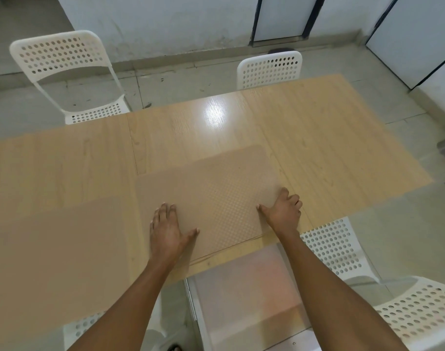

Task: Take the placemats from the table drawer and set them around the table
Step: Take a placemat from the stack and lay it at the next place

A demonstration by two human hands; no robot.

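- A mat (51, 239) lies flat on the worktop (317, 138) at near left.
- Your left hand (167, 230), fingers straight, presses the mat stack (211, 196) at centre near.
- Your right hand (283, 211), fingers loosely bent, rests on the stack's right edge; I cannot tell if it pinches.
- The drawer (244, 295) stands open beneath.
- Next, I judge, peel off one mat and carry it to a far seat.
- Chairs (61, 54) ring the worktop; nothing blocks you.

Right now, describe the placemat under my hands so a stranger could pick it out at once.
Start at the long light wooden table. At its near edge, above the open white drawer, lies a tan rectangular placemat with a fine dotted texture. Unlike the other tan placemat to its left, both hands, left hand and right hand, rest on it.
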